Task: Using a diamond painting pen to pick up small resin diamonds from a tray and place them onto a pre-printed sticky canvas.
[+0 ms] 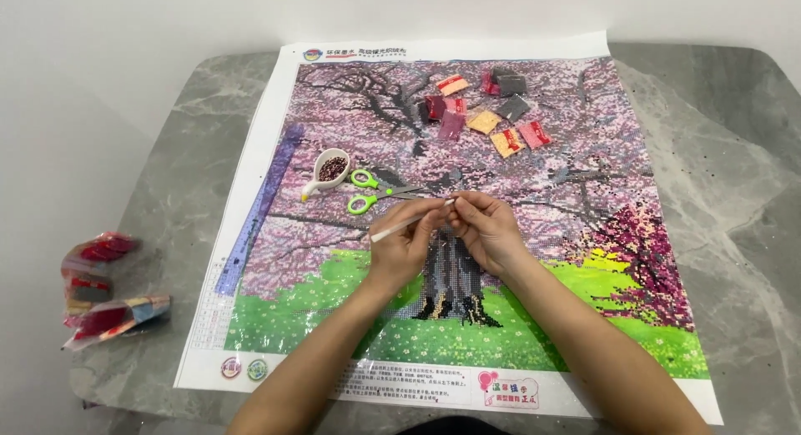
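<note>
A large diamond-painting canvas [584,318] with pink blossom trees and green grass lies flat on the table. Over its middle, my left hand [400,247] holds a thin white applicator pen [392,230], its tip pointing right. My right hand [486,231] meets the pen's tip with pinched fingers; whatever sits between those fingers is too small to tell. Both hands hover above the dark tree trunk on the canvas.
Green-handled scissors [364,191] and a white scoop tray of dark red beads [328,171] lie just beyond my hands. Several small bead packets [484,110] sit at the canvas top. More plastic packets [104,289] lie at the left edge of the grey marble table [734,201].
</note>
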